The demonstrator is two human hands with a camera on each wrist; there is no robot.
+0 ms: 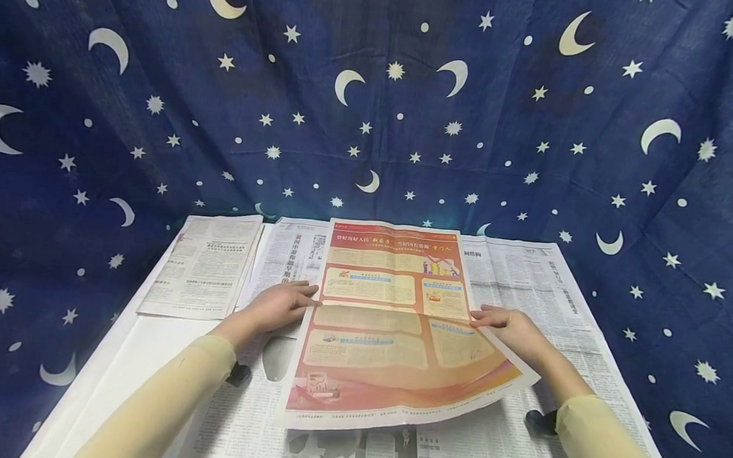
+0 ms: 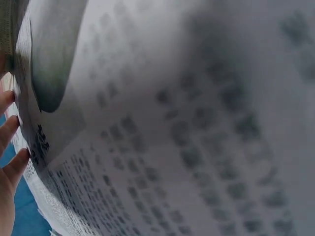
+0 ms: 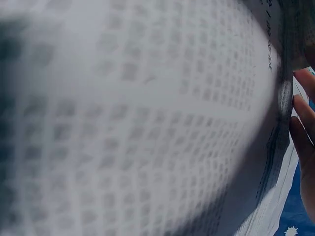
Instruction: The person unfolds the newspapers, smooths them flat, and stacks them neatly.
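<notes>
Tabletop (image 1: 139,348) under spread newspapers (image 1: 527,281); left hand (image 1: 278,305) and right hand (image 1: 516,332) pinch the red sheet (image 1: 365,355) by opposite side edges above them, so uneven pulling could tear its middle crease (image 1: 393,312).

Behind the bare left hand (image 1: 280,304), a plain pale-yellow left sleeve (image 1: 167,399) covers the forearm, fairly snug, its rounded cuff leaving the wrist uncovered. A matching right sleeve (image 1: 611,447) ends likewise behind the bare right hand (image 1: 518,331). Small, dark, rounded pieces, the left piece (image 1: 240,375) and right piece (image 1: 540,422), show at the inner side of each cuff, details too small to tell.
</notes>
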